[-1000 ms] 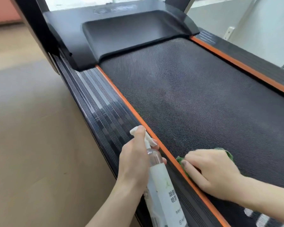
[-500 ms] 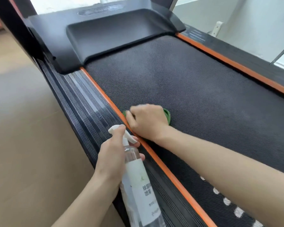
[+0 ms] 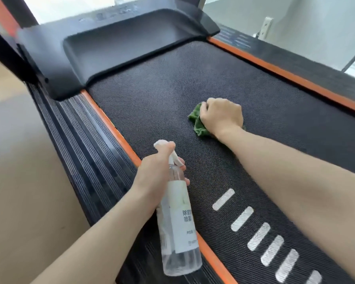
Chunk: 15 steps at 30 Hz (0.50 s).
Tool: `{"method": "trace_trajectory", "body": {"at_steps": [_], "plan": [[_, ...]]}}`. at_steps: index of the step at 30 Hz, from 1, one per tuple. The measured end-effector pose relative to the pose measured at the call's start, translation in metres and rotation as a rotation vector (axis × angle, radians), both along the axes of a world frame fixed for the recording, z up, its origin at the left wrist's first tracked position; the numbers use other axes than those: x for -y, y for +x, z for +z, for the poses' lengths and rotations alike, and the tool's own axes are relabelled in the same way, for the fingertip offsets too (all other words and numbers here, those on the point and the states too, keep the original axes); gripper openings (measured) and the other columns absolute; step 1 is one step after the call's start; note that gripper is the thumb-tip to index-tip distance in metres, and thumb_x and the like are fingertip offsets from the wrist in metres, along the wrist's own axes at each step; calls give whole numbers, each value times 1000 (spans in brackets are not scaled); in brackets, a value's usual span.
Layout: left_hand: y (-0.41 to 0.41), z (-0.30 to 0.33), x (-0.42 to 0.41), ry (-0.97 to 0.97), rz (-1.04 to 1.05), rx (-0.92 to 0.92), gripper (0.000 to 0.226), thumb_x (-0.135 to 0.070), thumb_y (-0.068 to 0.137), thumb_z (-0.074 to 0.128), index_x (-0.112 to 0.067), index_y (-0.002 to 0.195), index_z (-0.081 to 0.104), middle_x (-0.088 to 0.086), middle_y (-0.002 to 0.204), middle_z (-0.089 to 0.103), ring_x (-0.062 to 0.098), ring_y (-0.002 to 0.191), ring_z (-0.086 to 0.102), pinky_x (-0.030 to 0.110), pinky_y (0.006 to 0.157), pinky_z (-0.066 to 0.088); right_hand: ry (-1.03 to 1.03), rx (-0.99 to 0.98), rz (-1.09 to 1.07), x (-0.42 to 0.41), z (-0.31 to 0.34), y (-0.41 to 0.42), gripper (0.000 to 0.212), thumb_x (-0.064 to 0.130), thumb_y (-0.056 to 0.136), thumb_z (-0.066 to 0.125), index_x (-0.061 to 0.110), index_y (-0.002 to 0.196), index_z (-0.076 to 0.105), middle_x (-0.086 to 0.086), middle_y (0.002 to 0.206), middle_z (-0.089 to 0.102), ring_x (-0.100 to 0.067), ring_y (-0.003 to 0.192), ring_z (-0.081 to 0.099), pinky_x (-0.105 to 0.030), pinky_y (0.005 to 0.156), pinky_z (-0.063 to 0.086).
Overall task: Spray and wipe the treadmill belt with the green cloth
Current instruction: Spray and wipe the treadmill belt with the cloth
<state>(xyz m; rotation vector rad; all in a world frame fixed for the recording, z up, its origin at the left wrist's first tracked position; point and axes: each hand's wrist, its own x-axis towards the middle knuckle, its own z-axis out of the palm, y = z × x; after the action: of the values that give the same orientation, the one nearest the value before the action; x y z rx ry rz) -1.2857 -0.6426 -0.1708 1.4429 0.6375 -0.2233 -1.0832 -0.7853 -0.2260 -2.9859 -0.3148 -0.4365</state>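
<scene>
- Head view, the only one: the green cloth [image 3: 198, 122] is bunched up near the middle of the treadmill belt [image 3: 172, 95], a bit toward the far end, and it's gripped and pressed flat-ish under the right hand [image 3: 221, 117], fingers curled over it.
- The cloth looks soft and floppy, probably very light. It's best held as a wad under the palm like this, since a loose corner would likely just drag and fold on that textured belt.
- The spray bottle [image 3: 177, 220] is held in the left hand [image 3: 154, 179] over the near left side, above the orange strip [image 3: 111, 128]. Fingers are wrapped round the neck with one up by the trigger head.
- Bottle seems like clear thin plastic, partly full, so light-ish and maybe slippery if wet. The neck is the obvious spot to hold.
- A white label with Chinese characters is seen on the bottle, too cut off and blurry to be read properly. No brand can be made out.
- White dashes [image 3: 242, 218] are printed on the near belt.
</scene>
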Motion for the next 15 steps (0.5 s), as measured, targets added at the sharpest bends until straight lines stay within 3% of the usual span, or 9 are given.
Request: {"method": "trace_trajectory", "body": {"at_steps": [5,9,11,15], "plan": [[-7,6,-1,-67,-34,13,43,-40,104,56,-1,90,68,15,83,68,26,54,68,32,56,57,4,-119,65,3,7,-64,41,47,97,37,21,80,64,-2,88,70,-30,83,64,-36,71,38],[-14,6,-5,-82,-82,43,42,-37,104,55,-4,80,66,11,82,69,28,58,69,34,62,56,14,-119,231,51,9,-204,37,46,92,44,23,63,42,6,62,55,-21,60,60,-31,52,36],[-17,6,-7,-118,-99,67,41,-34,104,54,-4,76,62,11,82,66,30,58,66,33,60,55,51,-59,344,73,8,-250,33,41,91,50,25,63,44,7,60,51,-19,55,56,-30,47,38],[-19,4,-8,-126,-165,92,38,-34,105,53,-2,87,64,12,85,66,29,56,67,33,57,55,37,20,358,71,1,-233,34,39,93,52,23,64,47,6,62,51,-19,58,56,-32,48,40]]}}
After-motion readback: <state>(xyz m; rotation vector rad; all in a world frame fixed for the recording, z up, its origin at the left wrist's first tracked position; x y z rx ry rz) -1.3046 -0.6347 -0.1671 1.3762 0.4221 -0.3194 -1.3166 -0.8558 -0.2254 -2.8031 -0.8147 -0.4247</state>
